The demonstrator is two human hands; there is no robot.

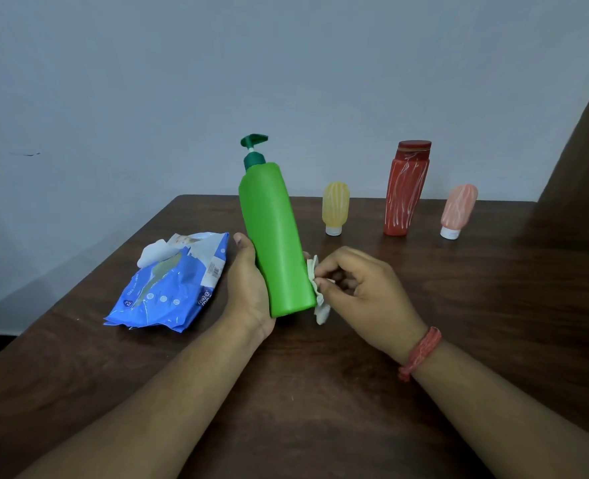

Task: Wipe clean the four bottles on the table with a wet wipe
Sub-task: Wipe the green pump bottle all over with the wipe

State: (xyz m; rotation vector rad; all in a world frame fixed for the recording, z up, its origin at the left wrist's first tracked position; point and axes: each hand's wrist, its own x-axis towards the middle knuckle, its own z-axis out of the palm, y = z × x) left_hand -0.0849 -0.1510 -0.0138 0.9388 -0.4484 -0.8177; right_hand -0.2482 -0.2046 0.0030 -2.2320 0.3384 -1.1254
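A tall green pump bottle (275, 236) is held tilted above the table, its base gripped from the left by my left hand (250, 288). My right hand (362, 292) pinches a crumpled white wet wipe (317, 292) against the bottle's lower right side. Farther back stand a small yellow tube (335, 207) on its white cap, a tall red bottle (407, 188) streaked with white marks, and a small pink tube (458, 210), also streaked, on its white cap.
A blue wet wipe pack (170, 281) lies on the dark wooden table (320, 392) left of my left hand, its flap open. A pale wall rises behind the table. A dark brown panel (583, 160) stands at the right edge.
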